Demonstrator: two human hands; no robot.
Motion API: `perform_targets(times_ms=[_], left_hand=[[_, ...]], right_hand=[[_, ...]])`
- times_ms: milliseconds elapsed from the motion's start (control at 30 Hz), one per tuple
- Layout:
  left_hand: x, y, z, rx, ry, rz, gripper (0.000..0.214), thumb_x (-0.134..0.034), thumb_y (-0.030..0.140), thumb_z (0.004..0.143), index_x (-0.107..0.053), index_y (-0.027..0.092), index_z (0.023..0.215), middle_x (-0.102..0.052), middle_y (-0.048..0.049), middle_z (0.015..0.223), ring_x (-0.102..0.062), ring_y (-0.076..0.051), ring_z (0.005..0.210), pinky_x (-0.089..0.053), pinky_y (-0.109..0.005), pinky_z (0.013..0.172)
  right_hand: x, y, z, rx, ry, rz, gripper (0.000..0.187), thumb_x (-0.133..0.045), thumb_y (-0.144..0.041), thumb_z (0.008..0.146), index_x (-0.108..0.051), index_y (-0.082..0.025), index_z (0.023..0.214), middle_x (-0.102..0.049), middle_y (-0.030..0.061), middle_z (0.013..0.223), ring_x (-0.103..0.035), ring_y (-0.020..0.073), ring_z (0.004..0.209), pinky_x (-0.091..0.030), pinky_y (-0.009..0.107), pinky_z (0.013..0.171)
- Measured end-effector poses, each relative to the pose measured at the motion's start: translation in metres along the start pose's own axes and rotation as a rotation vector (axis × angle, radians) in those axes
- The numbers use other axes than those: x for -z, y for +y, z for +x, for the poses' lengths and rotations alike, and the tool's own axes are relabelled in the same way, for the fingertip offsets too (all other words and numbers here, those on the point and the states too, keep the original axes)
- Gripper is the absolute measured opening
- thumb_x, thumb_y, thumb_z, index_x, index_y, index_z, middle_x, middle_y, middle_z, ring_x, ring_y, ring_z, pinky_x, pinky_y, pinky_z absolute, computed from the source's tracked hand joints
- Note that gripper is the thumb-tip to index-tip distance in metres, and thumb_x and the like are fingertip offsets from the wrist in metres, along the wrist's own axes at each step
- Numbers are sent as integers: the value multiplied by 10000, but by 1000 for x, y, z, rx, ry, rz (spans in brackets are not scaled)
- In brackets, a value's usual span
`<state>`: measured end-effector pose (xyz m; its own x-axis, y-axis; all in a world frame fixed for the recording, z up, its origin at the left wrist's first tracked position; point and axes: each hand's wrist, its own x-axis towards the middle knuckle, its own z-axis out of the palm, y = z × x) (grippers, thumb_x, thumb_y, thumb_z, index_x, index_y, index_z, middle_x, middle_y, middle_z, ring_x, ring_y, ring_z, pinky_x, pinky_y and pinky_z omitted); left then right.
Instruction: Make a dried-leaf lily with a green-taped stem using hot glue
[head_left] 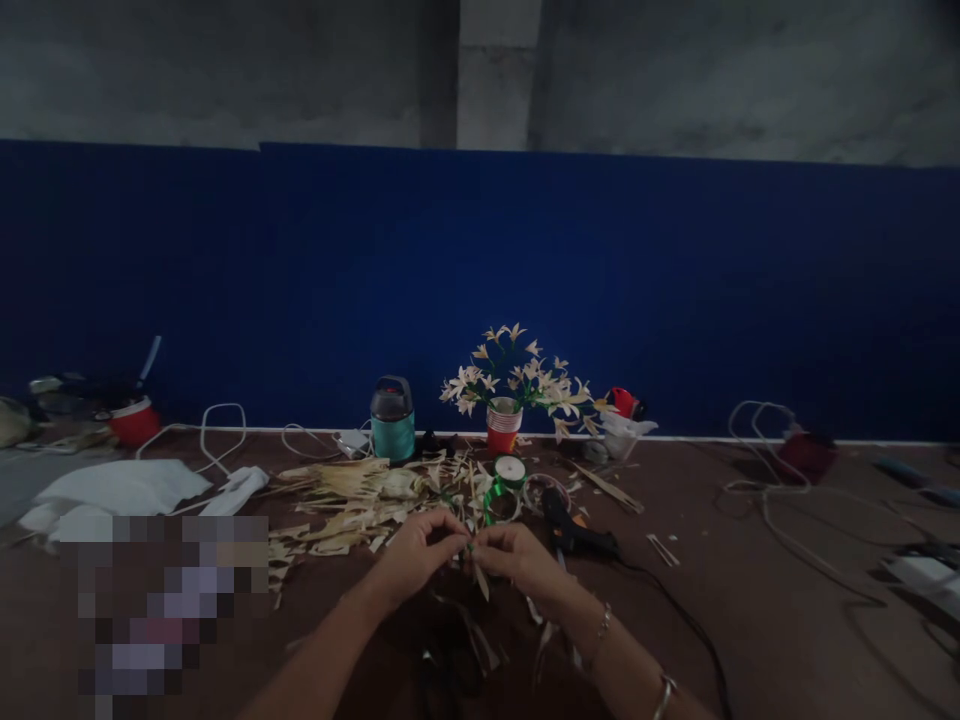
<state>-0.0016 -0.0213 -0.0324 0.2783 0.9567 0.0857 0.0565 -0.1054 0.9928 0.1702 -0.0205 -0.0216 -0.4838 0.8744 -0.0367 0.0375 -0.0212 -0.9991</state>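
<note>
My left hand [426, 545] and my right hand [517, 553] meet above the table, both closed in a pinch. Between their fingertips is a small husk flower piece with a bit of green [470, 547] at the pinch. One pale pointed strip [481, 583] hangs below it; the rest is hidden by my fingers. Just beyond the hands stand a spool of green ribbon [510, 468] and loose green ribbon [491, 498]. A black glue gun [577, 532] lies beside my right hand. Dried husk pieces [352, 500] are spread beyond my left hand.
Pale husk flowers [547, 385] stand in a red-and-white cup [503, 428] near the blue wall [315, 270]. A teal container [393, 433] is left of them. A dark cord [697, 630] runs along my right. White cloth or plastic [127, 490] lies at left.
</note>
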Motion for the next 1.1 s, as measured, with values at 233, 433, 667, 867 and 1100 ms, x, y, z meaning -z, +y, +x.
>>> perform_targets(times_ms=[233, 433, 667, 867, 1100], left_hand=[[-11, 2, 2, -32, 189, 130, 115, -607, 273, 661, -621, 160, 648, -559, 15, 577, -494, -145, 600, -369, -229, 559], [-25, -3, -3, 100, 287, -80, 221, -648, 370, 631, -629, 151, 639, -550, 34, 539, -461, -114, 522, -359, -218, 516], [-37, -1, -9, 237, 358, -493, 302, -744, 394, 505, -633, 142, 628, -546, 39, 522, -464, -93, 499, -352, -201, 488], [-26, 4, -2, 249, 229, -320, 293, -731, 305, 523, -678, 144, 763, -584, 31, 555, -463, -93, 501, -364, -207, 488], [-23, -8, 2, 221, 273, -241, 187, -726, 292, 519, -648, 147, 607, -548, 48, 502, -446, -92, 492, -327, -203, 480]], right_hand=[[-10, 2, -6, 321, 396, -596, 162, -585, -112, 638, -622, -187, 777, -630, 23, 791, -505, 193, 808, -284, 325, 770], [-20, 4, -12, 540, 562, -1103, 90, -545, -141, 756, -561, -188, 681, -612, 4, 669, -517, 170, 739, -247, 332, 765], [-19, 2, -13, 604, 594, -1174, 206, -518, -150, 796, -512, -188, 593, -587, -13, 616, -495, 145, 706, -249, 318, 779], [-15, 2, -14, 634, 596, -1138, 183, -501, -134, 800, -575, -193, 644, -598, -14, 622, -506, 139, 711, -246, 324, 817], [-16, 4, -14, 669, 605, -1121, 157, -506, -148, 806, -597, -199, 689, -613, -12, 640, -515, 141, 710, -237, 339, 854]])
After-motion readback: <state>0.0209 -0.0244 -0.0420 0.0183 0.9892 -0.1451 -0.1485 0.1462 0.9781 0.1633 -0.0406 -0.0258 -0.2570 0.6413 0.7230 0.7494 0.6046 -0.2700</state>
